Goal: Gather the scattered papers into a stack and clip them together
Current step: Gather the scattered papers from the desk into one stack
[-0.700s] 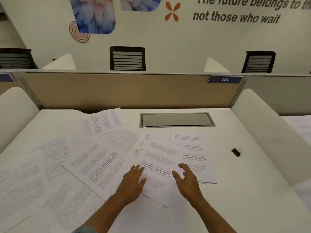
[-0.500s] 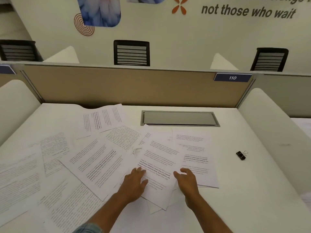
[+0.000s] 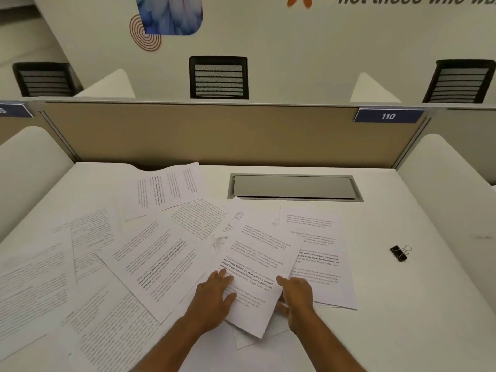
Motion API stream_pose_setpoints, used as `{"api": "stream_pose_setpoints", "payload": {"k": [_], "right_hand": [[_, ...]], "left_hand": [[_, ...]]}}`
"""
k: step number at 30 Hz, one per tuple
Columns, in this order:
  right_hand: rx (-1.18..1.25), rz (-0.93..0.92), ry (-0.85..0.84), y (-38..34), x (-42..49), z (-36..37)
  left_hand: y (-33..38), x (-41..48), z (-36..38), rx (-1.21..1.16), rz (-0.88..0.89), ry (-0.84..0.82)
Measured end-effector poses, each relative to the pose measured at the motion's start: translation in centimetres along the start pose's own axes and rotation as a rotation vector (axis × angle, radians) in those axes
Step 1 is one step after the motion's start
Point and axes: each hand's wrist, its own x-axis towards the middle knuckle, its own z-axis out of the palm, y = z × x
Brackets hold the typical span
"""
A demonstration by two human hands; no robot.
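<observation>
**While papers (image 3: 150,264) lie scattered, stacking is barely begun**

As the left hand's (image 3: 214,296) straight fingers (image 3: 223,276) press flat on the top sheet (image 3: 257,264), the right hand (image 3: 296,299) curls around that sheet's right edge, pinching it. Sliding it squarely over its neighbours would serve best. Other papers fan leftward across the counter (image 3: 402,304); the binder clip (image 3: 400,253) sits well right.

The papers (image 3: 252,264) are white with rows of black print, some lines bold; the desk (image 3: 402,331) is white; the binder clip (image 3: 399,253) is black with silver wire loops. The partition (image 3: 201,132) is tan, its label (image 3: 388,116) navy with white numerals; the chair (image 3: 218,77) is black with pale horizontal stripes; the wall (image 3: 268,44) is cream, bearing a blue feathery panel (image 3: 171,14) and rust-coloured concentric rings (image 3: 139,36).
</observation>
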Motion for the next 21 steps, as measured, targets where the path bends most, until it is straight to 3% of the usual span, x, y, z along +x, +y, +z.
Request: {"api": "stream_pose_setpoints", "payload": {"k": [7,15,21], "right_hand": [[-0.187,-0.107,-0.180,0.3,-1.4,0.8],[-0.251,-0.171,-0.247,-1.8,-2.1,-2.2],[-0.305,-0.173,-0.360,-3.2,-1.7,-3.6]], "left_hand": [[0.1,0.1,-0.4,-0.093,-0.006,0.028],[0.1,0.2,-3.6,-0.488,-0.133,0.366],[1.1,0.2,-6.9,-0.950,-0.233,0.142]]}}
